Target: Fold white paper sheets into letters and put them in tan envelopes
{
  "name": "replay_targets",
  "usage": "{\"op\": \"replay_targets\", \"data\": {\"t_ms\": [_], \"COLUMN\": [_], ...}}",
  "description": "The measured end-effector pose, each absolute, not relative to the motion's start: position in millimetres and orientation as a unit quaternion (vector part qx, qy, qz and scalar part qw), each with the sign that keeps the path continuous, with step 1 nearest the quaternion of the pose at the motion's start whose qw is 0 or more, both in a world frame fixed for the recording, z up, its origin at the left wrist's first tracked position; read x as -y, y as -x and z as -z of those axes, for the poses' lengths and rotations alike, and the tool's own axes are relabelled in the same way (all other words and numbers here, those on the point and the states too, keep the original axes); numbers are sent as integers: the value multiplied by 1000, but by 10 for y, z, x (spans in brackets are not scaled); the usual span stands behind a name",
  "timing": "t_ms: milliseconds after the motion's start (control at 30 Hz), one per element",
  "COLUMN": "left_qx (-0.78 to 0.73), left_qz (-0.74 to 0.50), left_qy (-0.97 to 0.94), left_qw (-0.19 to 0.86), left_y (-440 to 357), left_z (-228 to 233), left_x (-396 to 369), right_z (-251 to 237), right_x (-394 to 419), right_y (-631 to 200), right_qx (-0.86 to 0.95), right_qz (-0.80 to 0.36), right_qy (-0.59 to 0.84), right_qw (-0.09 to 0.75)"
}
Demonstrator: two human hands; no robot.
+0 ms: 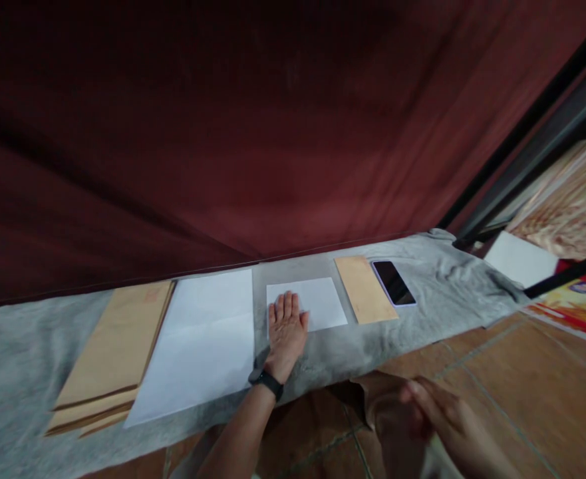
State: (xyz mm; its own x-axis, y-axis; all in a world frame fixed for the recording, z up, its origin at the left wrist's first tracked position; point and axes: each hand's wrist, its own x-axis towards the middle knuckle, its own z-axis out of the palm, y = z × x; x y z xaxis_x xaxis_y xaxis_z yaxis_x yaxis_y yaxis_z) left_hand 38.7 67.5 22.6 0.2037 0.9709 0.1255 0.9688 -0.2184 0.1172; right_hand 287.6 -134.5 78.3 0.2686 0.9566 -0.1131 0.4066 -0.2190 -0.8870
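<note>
My left hand (287, 327), with a dark watch on its wrist, lies flat with its fingers stretched out. It presses on the left part of a small white sheet of paper (325, 303). To the right of that sheet is a single brown envelope (366, 289). A large white sheet or stack of paper (203, 339) lies left of my hand, beside a fanned pile of brown envelopes (118, 339). My right hand (435, 409) hangs over the floor at the lower right, apart from the papers. Motion blurs its fingers, so their grip is unclear.
A smartphone (394, 283) lies to the right of the single envelope. Everything rests on a grey cloth (447, 279) over a low, long surface. A dark red curtain (273, 166) rises behind it. Brown floor tiles (537, 372) and a colourful box (579, 299) are at the right.
</note>
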Motion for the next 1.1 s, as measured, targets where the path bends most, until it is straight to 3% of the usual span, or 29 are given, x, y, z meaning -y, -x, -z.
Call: {"op": "replay_targets", "data": {"t_ms": [133,233,367,633,1100], "left_qx": [-632,-625,-584,-640,-701], "left_qz": [-88,-104,-114,-117,-94], "left_qy": [-770,-773,-804,-759,-707], "left_qw": [-7,-12,0,-34,-15], "left_y": [-348,-350,-397,-421,-63], "left_z": [-251,-211,-133,-119,-501], "left_x": [-673,-679,-731,-842,-714], "right_z": [-741,-563,-228,114,95], "right_x": [324,-230,-606,-937,-855], "right_y": [-2213,-1765,-1514,-1700,-1914], "right_qx": [537,513,496,382,403], "right_qz": [-436,-437,-431,-374,-332], "right_qy": [576,519,499,571,601], "right_qw": [435,527,565,623,605]}}
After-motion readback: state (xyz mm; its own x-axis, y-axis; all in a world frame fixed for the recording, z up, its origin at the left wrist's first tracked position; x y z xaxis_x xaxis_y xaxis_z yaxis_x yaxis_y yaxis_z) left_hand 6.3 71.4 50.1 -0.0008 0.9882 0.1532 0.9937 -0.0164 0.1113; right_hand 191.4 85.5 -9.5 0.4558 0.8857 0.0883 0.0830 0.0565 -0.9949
